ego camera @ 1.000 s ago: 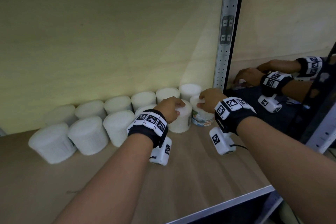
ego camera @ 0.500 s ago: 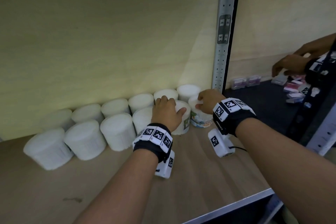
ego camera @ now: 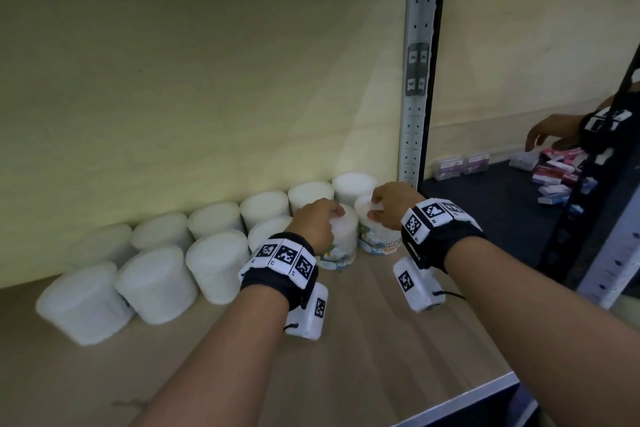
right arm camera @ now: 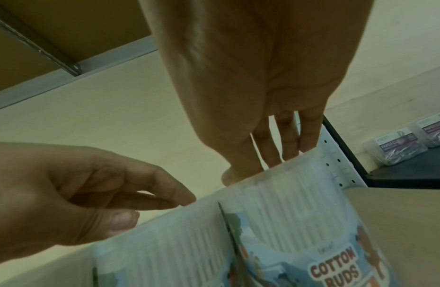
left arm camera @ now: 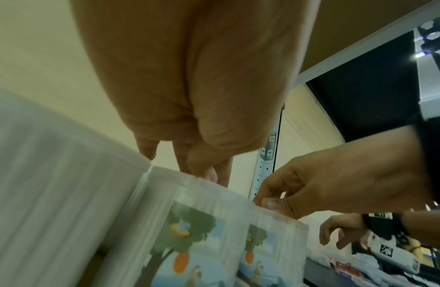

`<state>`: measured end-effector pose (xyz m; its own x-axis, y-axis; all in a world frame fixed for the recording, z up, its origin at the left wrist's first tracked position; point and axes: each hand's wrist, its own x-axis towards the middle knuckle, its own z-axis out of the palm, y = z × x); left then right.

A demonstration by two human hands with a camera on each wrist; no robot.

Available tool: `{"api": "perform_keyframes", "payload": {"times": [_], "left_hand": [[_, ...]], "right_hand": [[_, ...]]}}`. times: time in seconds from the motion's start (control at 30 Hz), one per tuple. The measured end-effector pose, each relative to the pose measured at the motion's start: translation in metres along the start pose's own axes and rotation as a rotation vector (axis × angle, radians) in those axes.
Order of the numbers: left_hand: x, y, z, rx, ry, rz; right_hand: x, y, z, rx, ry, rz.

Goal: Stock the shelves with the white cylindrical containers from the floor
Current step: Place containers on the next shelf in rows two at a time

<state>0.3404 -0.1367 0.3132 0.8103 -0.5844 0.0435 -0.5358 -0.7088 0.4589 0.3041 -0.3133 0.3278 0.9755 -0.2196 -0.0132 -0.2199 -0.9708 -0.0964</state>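
Several white cylindrical containers [ego camera: 156, 284] stand in two rows along the back of a wooden shelf [ego camera: 363, 340]. At the right end of the front row stand two tubs with printed labels. My left hand [ego camera: 337, 215] grips the left tub [ego camera: 343, 243] by its top, fingertips [right arm camera: 187, 201] on the rim. My right hand [ego camera: 375, 208] grips the top of the cotton-buds tub [ego camera: 377, 239], fingers [right arm camera: 287, 147] reaching over its lid. Both tubs [right arm camera: 300, 213] stand side by side on the shelf, touching. The left wrist view shows my left hand [left arm camera: 209, 174] above the tub [left arm camera: 189, 233].
A perforated metal upright [ego camera: 415, 80] rises just right of the tubs. Beyond it, a dark shelf [ego camera: 485, 218] holds small boxes [ego camera: 554, 177], with another person's hand [ego camera: 550, 135] over them. The shelf's metal front edge [ego camera: 450, 399] runs at the lower right.
My left hand has shifted from the tub's side onto its top, fingers now curled over the lid. My right hand has barely moved. The other person's hands moved right.
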Motion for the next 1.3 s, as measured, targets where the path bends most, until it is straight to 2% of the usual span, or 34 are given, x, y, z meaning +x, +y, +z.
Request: {"api": "perform_keyframes", "payload": {"times": [0.07, 0.2, 0.27, 0.43, 0.77, 0.97, 1.1, 1.3], "left_hand": [[-0.001, 0.000, 0.003, -0.023, 0.030, 0.014], [-0.002, 0.003, 0.011, 0.020, 0.311, 0.027], [-0.001, 0.005, 0.014, 0.069, 0.364, -0.028], [0.003, 0.008, 0.018, 0.225, 0.261, -0.094], [0.006, 0.005, 0.004, 0.052, 0.086, -0.030], [0.004, 0.008, 0.004, 0.002, 0.186, -0.019], [0.003, 0.006, 0.010, 0.044, 0.132, -0.065], [0.001, 0.008, 0.010, 0.031, 0.136, -0.075]], "right_hand": [[0.000, 0.000, -0.001, 0.007, 0.000, -0.001], [0.000, 0.001, -0.002, 0.017, -0.013, -0.005], [0.000, 0.002, -0.001, 0.021, -0.010, -0.006], [0.000, 0.003, 0.002, 0.011, -0.001, -0.006], [0.005, 0.003, 0.004, -0.017, -0.009, -0.005], [0.004, 0.005, 0.006, -0.009, -0.005, -0.001], [0.004, 0.005, 0.006, -0.012, -0.005, -0.007], [0.004, 0.003, 0.005, -0.025, -0.016, -0.004]]}}
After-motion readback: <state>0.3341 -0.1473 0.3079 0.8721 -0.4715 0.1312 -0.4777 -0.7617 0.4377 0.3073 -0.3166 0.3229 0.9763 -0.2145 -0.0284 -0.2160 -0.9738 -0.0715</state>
